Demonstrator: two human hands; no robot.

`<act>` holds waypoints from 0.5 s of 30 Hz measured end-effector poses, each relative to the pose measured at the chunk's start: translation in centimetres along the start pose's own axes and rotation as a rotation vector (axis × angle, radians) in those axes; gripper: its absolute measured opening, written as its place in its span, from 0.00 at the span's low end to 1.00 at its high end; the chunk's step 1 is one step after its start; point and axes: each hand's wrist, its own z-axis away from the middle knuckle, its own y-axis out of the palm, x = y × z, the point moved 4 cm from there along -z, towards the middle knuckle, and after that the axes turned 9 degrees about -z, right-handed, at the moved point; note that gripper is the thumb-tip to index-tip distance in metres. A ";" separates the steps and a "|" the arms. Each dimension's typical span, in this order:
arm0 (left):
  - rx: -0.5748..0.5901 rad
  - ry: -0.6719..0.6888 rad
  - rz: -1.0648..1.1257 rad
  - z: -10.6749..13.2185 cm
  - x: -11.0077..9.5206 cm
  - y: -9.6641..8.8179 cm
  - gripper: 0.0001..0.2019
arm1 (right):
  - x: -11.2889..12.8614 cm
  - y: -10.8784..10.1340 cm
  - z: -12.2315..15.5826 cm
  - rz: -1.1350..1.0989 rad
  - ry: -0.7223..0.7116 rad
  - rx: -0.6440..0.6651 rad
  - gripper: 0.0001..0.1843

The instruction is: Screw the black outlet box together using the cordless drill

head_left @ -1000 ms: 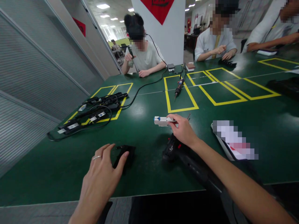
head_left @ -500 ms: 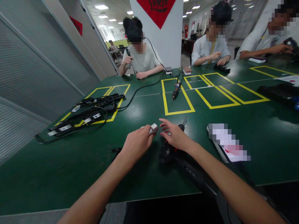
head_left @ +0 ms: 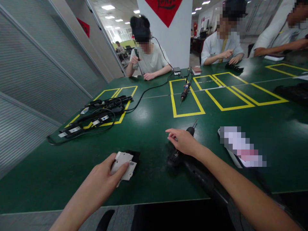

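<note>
My left hand (head_left: 106,175) is closed on a small white plastic module (head_left: 124,164), holding it low over a black part (head_left: 133,155) near the table's front edge. My right hand (head_left: 183,141) rests over a black electric screwdriver (head_left: 186,146) lying on the green table (head_left: 149,128). Its fingers are loosely curled, the index pointing left, and nothing is in them.
Black cabled devices (head_left: 96,115) lie in a yellow-taped box at left. Another screwdriver (head_left: 185,91) lies in a yellow box farther back. A blurred white item (head_left: 240,146) sits at right. Three people work at the far side of the table.
My left hand took the white module from my right hand and carried it back toward me, over the black part. My right hand let go and settled on the screwdriver.
</note>
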 end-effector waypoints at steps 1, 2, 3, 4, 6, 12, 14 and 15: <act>0.048 0.002 0.038 -0.1 0.1 0.5 0.24 | 0.0 0.0 0.0 0.006 -0.001 0.002 0.15; 0.096 0.006 0.073 -0.2 0.2 0.9 0.25 | 0.0 0.0 0.0 0.011 -0.002 0.004 0.15; 0.136 0.009 0.096 -0.3 0.2 1.3 0.25 | 0.0 0.0 0.0 0.016 -0.003 0.005 0.15; 0.161 0.015 0.101 -0.4 0.3 1.6 0.26 | 0.0 0.0 0.0 0.021 -0.004 0.006 0.15; 0.160 0.031 0.052 -0.4 0.3 2.0 0.26 | 0.1 0.0 0.0 0.027 -0.006 0.009 0.15; 0.057 0.002 -0.150 1.0 0.8 2.2 0.30 | 0.2 -0.1 0.0 0.046 -0.002 0.012 0.15; 0.068 -0.026 -0.162 1.9 1.4 2.4 0.31 | 0.2 0.0 0.0 0.052 -0.002 0.013 0.15; 0.078 -0.048 -0.162 2.3 1.7 2.5 0.31 | 0.2 0.0 0.0 0.054 -0.002 0.013 0.15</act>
